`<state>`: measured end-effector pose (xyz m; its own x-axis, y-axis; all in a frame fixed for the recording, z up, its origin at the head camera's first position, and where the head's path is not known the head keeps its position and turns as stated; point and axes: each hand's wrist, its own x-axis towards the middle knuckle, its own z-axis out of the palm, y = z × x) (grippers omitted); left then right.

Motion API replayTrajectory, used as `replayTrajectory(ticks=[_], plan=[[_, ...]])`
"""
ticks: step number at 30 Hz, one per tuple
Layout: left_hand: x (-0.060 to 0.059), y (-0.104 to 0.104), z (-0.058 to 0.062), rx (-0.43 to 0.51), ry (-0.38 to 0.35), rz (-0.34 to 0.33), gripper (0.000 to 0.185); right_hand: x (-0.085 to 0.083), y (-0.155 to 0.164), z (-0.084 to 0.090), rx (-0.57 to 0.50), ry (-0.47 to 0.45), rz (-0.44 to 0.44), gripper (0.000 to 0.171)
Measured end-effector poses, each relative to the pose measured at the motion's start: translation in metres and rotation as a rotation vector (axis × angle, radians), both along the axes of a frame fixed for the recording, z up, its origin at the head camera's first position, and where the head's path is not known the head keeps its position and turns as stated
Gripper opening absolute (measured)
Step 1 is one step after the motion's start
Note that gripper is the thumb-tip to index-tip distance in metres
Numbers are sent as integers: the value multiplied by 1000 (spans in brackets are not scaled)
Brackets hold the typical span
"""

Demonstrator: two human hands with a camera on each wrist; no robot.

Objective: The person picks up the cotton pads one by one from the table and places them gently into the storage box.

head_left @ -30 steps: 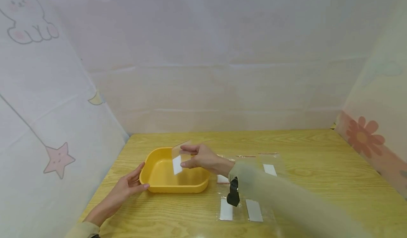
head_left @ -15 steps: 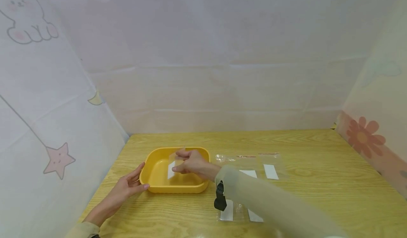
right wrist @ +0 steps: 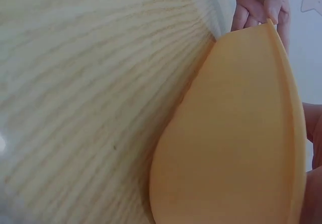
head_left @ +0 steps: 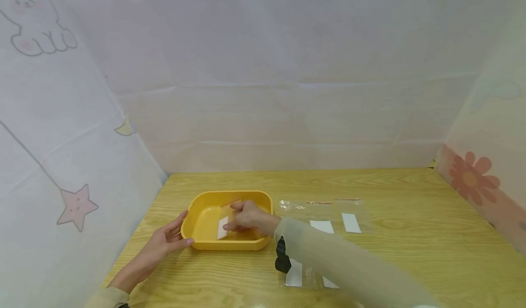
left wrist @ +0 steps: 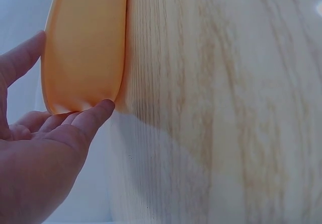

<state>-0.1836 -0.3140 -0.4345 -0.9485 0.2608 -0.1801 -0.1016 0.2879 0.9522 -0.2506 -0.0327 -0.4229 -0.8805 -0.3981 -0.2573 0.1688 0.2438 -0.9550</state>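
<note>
In the head view my left hand (head_left: 162, 244) holds the left end of a yellow plastic basin (head_left: 199, 244), thumb at the front and fingers along the outer side. The left wrist view shows the thumb and fingers (left wrist: 95, 118) around the basin's end (left wrist: 85, 43). My right hand (head_left: 248, 217) reaches inside the basin and pinches a clear zip bag (head_left: 222, 228) with a white label and a red zip line. The bag is low over the basin floor, partly covered by the hand. In the right wrist view the basin's wall (right wrist: 226, 123) hides most of the right hand.
Several similar clear zip bags with white labels lie right of the basin, such as one zip bag (head_left: 351, 223) at the back and another zip bag (head_left: 293, 273) nearer. My right forearm crosses over some of them. Patterned sheets (head_left: 287, 93) enclose the wooden table (head_left: 411, 216).
My right hand has moved left and down into the basin with the zip bag, which now lies lower and flatter. My left hand stays at the basin's end.
</note>
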Motion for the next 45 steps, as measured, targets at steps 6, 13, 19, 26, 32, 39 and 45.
replayTrajectory(ticks=[6, 13, 19, 26, 32, 39, 45], plan=[[0, 2, 0, 16, 0, -13, 90, 1, 12, 16, 173, 60, 80, 80], [1, 0, 2, -5, 6, -9, 90, 3, 23, 33, 247, 77, 173, 69], [1, 1, 2, -6, 5, -16, 90, 6, 23, 33, 309, 99, 213, 57], [-1, 2, 4, -5, 8, -12, 90, 2, 28, 35, 353, 413, 255, 42], [1, 2, 4, -6, 6, 3, 91, 6, 58, 51, 265, 595, 312, 32], [0, 1, 4, -5, 15, -4, 91, 10, 142, 64, 261, 649, 292, 36], [-1, -1, 2, -6, 7, -11, 91, 11, 231, 48, 349, 701, 198, 42]])
